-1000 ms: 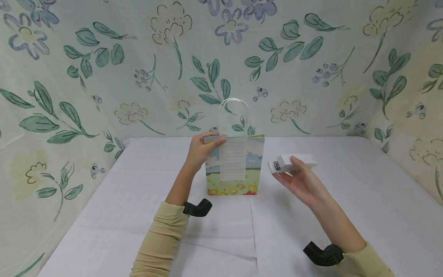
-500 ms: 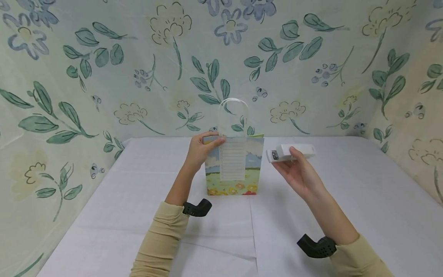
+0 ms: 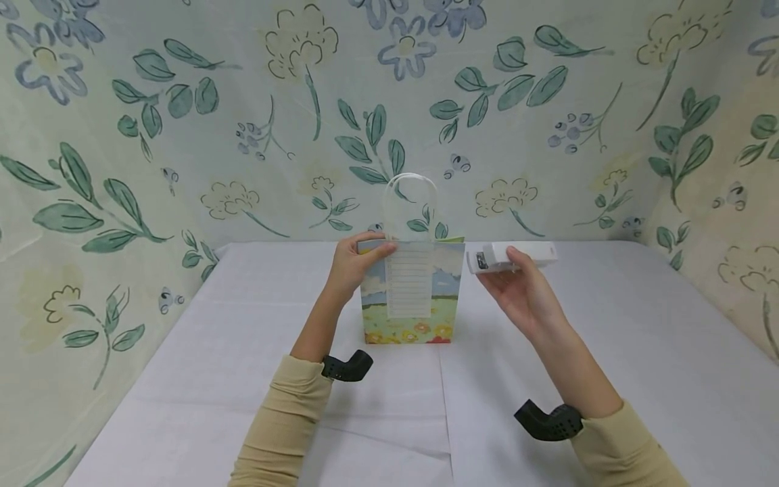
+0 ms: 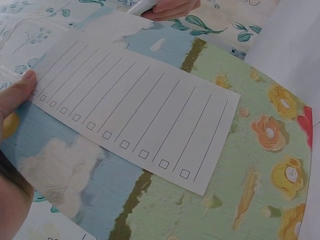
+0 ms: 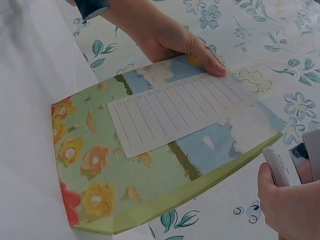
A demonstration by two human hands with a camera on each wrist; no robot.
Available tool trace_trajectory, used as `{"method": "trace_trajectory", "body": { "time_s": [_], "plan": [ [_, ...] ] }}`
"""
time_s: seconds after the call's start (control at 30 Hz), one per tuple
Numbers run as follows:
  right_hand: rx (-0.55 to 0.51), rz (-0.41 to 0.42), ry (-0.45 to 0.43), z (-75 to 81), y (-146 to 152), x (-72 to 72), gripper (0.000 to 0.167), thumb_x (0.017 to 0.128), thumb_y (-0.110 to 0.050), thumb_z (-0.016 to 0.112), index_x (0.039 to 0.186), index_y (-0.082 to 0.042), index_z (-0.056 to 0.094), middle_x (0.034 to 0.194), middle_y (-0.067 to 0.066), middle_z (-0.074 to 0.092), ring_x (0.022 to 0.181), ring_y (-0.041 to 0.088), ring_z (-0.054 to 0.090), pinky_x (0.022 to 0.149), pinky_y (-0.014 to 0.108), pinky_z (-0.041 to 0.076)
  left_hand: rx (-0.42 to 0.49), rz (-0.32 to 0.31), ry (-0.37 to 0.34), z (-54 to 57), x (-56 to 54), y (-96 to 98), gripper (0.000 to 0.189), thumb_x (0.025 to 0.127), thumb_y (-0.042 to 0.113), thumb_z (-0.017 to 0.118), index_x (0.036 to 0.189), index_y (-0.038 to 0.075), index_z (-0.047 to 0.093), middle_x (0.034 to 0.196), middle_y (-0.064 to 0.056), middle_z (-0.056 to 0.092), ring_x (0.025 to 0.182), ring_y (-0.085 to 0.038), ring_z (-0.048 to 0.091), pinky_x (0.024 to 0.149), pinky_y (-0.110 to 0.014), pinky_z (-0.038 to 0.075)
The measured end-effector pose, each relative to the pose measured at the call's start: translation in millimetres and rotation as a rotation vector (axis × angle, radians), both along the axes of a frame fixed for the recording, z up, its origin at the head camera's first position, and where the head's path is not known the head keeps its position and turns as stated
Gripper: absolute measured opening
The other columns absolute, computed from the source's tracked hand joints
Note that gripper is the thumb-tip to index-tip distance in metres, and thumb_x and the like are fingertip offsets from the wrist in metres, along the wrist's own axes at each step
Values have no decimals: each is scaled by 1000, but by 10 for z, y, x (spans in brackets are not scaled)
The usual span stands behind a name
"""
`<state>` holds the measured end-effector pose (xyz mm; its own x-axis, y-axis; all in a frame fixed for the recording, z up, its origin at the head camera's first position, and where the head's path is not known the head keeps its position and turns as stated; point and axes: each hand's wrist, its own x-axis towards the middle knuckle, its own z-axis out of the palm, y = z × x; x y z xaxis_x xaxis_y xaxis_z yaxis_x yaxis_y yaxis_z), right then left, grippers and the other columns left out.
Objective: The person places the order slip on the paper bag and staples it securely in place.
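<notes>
A paper gift bag printed with sky, grass and flowers stands upright on the table. Against its front lies a white checklist sheet with ruled lines and small boxes. My left hand pinches the bag's top left edge, the thumb pressing the sheet's upper corner; its fingers behind the bag are mostly hidden. Right of the bag, and apart from it, my right hand holds a white stapler with a dark shiny front end pointing left. In the right wrist view, a gap shows between the parts of the stapler.
White twisted handles rise above the bag. A white cloth covers the table, creased near the front. Behind it hangs a floral backdrop. Each wrist bears a black camera mount.
My right hand has risen and shifted slightly left with the stapler, from about the bag's middle height to near its top. The left hand and bag stay still.
</notes>
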<state>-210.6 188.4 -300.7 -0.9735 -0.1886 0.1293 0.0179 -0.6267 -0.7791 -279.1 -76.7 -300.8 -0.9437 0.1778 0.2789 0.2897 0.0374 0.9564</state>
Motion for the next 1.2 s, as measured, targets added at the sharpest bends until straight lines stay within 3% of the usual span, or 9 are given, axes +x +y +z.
{"method": "trace_trajectory", "body": {
  "time_s": [0.37,0.63,1.2],
  "plan": [
    [-31,29,10,56,-60,-44,47,96,-18,42,138,-33,28,138,2,27,120,17,43,95,28,45,-1,8,1,3,4,-1,28,80,20,69,105,6,65,91,-2,69,76,-12,66,70,-29,53],
    [-19,4,-9,111,-80,-64,48,95,-20,46,137,-36,29,137,0,29,127,18,31,94,26,45,-3,1,2,-2,-4,-1,29,80,21,69,105,7,65,92,-2,69,76,-12,66,70,-30,54],
    [32,-36,56,207,-75,-134,49,95,-20,47,139,-34,28,137,1,31,125,18,37,98,29,41,5,-3,-9,-11,-26,-1,31,80,21,70,106,6,65,90,0,69,76,-12,66,70,-30,53]
  ]
}}
